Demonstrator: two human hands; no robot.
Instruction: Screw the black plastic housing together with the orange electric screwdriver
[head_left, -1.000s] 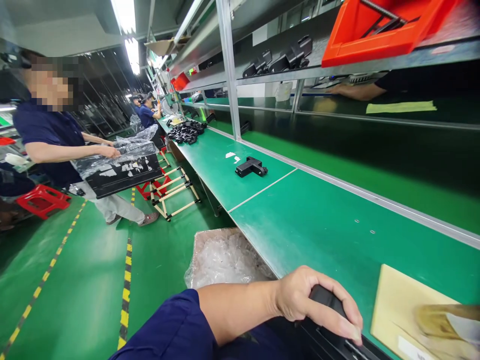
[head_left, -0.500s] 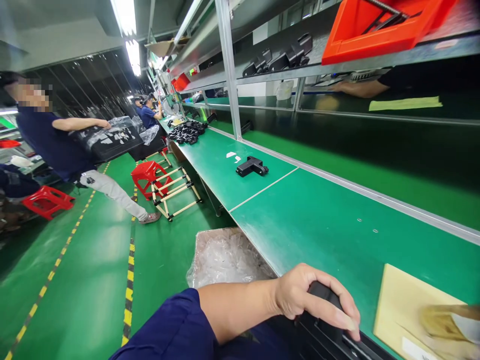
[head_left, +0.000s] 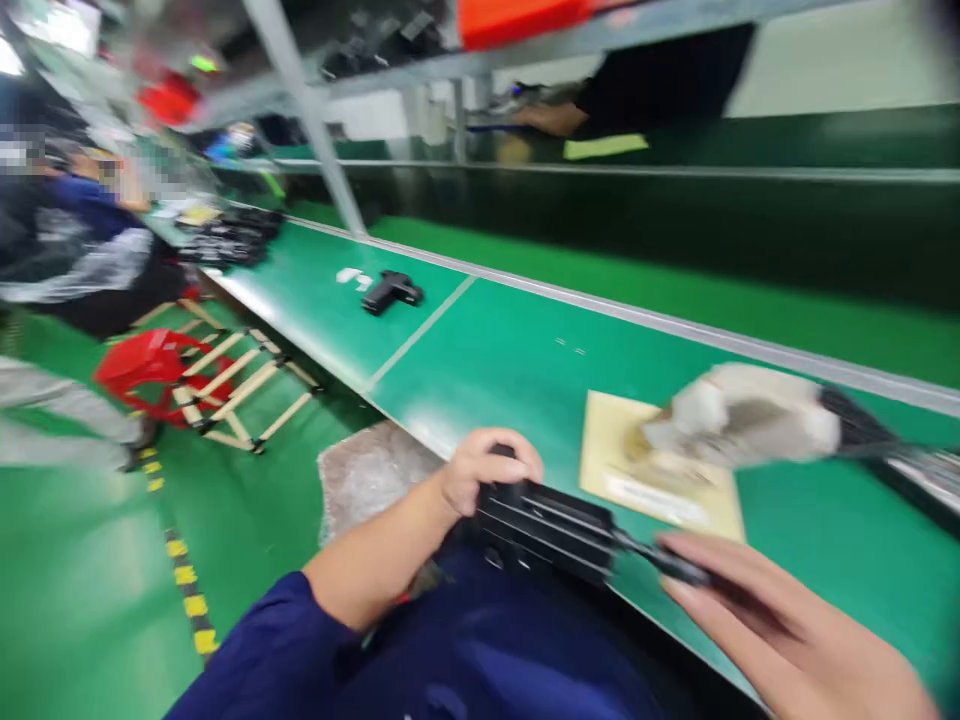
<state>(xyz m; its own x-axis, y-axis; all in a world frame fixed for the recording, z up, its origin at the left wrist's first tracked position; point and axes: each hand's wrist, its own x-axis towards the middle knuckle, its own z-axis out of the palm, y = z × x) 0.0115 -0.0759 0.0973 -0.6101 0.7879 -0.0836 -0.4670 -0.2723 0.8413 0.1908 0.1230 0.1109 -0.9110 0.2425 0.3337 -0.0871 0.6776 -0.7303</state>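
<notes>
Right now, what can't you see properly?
In the head view:
Long black plastic block: left end, partly behind left hand.
Thin dark rod: right end, inside right hand.
White rectangular paper label: any writing, blurred.
Bright red plastic bin: top, cut off by upper edge.

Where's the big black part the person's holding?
In the head view, the black part is below centre, gripped by the left hand by the green bench's near edge; the right hand holds a thin dark rod beside it.
</notes>
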